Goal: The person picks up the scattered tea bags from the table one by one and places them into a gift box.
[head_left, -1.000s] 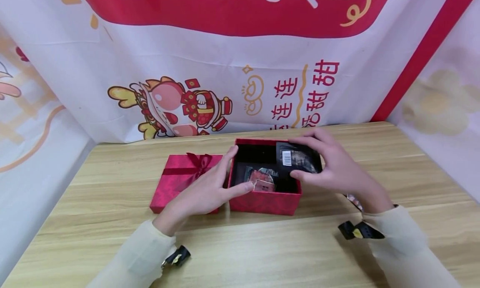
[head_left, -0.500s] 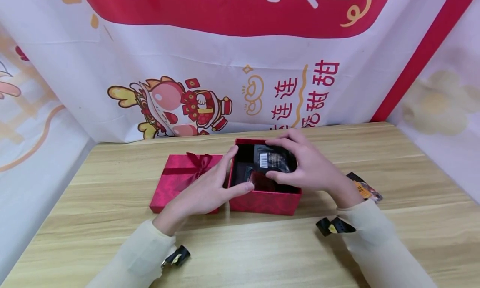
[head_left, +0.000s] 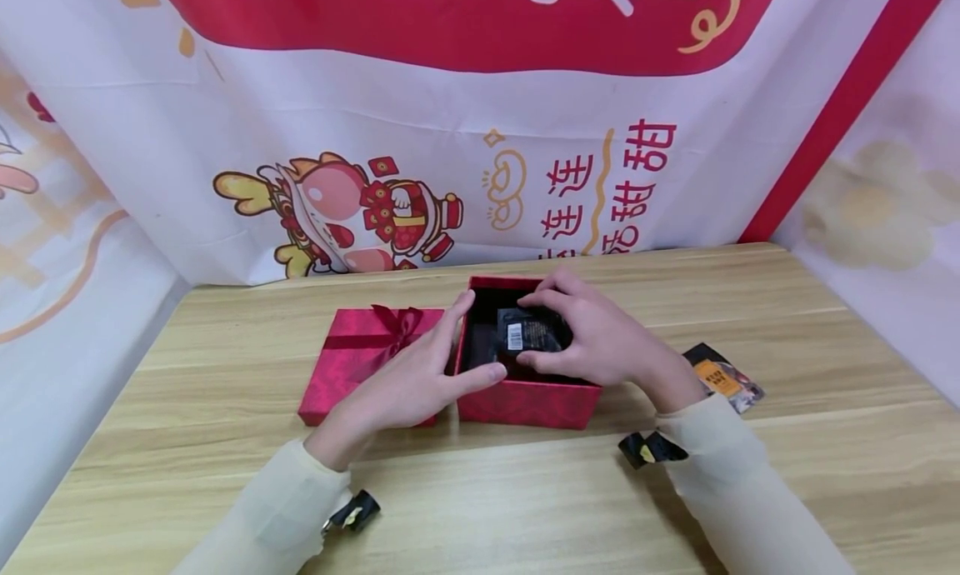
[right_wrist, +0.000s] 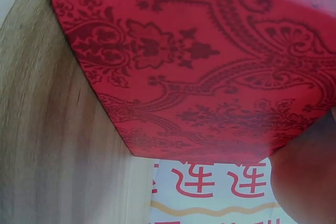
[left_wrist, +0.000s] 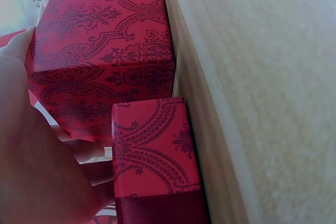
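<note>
A deep red patterned gift box stands uncovered on the table. My right hand reaches in over its right side, pinching a black packet with a white barcode label between thumb and fingers. At the box's left end, my left hand rests with its thumb over the front rim and its fingers along the end wall. In the left wrist view those fingers lie between the box and its lid. The right wrist view shows mostly the box wall, with the packet hidden.
The red lid with a dark ribbon bow lies left of the box. Another packet, black with an orange label, lies on the wooden table to the right. A printed cloth hangs behind the table.
My right hand has carried the black packet left and down into the box, over the small reddish packet inside. The orange-labelled packet has come out from behind my right wrist. My left hand stays put.
</note>
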{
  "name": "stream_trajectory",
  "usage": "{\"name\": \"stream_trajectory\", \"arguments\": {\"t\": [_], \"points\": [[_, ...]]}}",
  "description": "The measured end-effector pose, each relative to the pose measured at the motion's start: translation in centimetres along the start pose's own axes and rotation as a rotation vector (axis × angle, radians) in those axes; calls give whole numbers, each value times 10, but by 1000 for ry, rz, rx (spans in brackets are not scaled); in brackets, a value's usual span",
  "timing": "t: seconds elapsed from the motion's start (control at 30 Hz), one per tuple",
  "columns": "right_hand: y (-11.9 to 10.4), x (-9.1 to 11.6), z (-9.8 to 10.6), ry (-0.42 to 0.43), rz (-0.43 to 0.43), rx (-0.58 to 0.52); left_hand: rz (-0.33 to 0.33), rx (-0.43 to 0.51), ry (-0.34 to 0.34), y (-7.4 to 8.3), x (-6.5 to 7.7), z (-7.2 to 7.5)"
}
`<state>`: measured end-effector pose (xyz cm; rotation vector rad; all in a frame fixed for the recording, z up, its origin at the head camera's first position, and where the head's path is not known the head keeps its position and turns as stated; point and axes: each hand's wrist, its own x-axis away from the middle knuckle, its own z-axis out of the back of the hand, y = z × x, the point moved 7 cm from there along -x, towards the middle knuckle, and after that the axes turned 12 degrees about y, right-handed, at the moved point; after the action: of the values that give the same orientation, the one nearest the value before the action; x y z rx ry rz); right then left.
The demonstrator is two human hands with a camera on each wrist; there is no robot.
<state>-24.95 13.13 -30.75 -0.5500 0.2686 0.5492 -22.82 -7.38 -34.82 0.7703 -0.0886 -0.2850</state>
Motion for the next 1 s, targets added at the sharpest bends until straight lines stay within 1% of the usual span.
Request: {"name": "stream_trajectory", "arguments": {"t": [0.33,0.5,0.8,1.0], "points": [[-3,-1,-3,-9,43,83,-8,-9,5,-1,0,0],[-5,0,-3,-11,63,103,-6,-8,1,-1,0,0],[-5,0,-4,-31,62,133,-9,-4,2,-1,0,0],[-4,1,-5,-51,38,169,1,-4,4,-1,0,0]]}}
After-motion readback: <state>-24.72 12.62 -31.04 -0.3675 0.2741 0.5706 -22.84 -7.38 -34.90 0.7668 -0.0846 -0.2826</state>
